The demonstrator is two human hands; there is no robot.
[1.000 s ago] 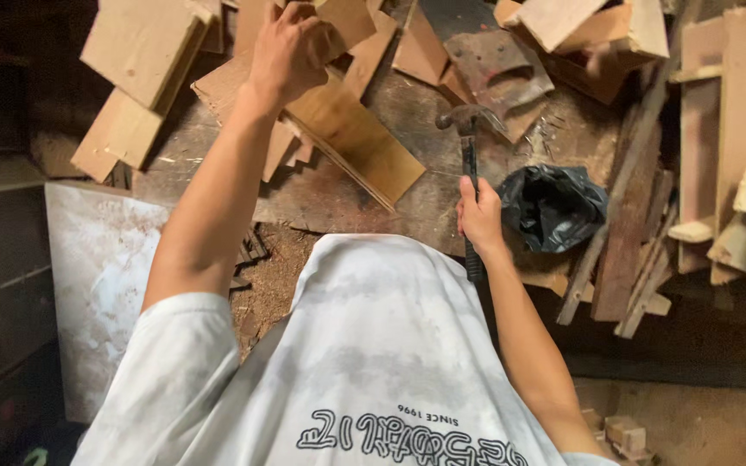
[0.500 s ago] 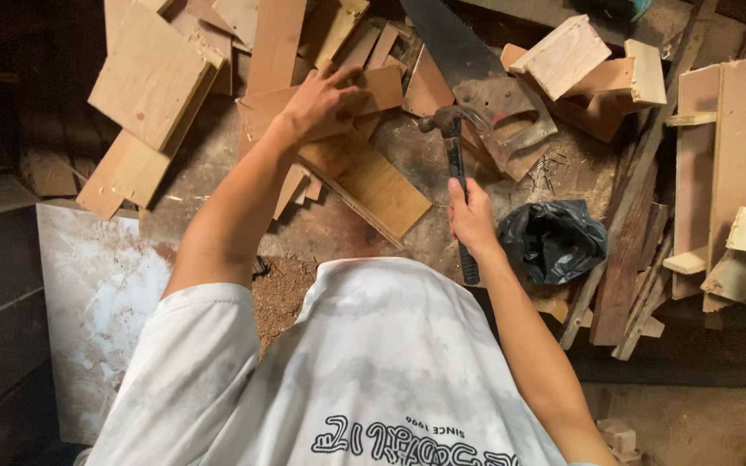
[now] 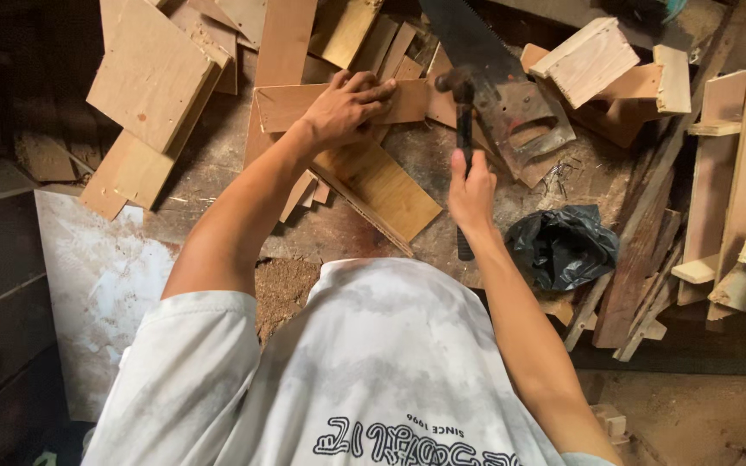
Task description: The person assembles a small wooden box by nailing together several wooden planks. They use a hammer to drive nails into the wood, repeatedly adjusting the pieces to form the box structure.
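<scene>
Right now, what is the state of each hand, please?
Left hand: fingers flat, pressing on a short wooden board, not gripping it.
Right hand: closed around the handle of a hammer.

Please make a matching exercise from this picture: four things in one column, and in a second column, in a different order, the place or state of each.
1. hammer
2. wooden strip
3. black plastic bag
4. handsaw

a. crumpled, right of the right hand
b. gripped by the right hand
c. lying flat behind the hammer head
d. pressed under the left hand

Pairs: 1-b, 2-d, 3-a, 4-c
</scene>
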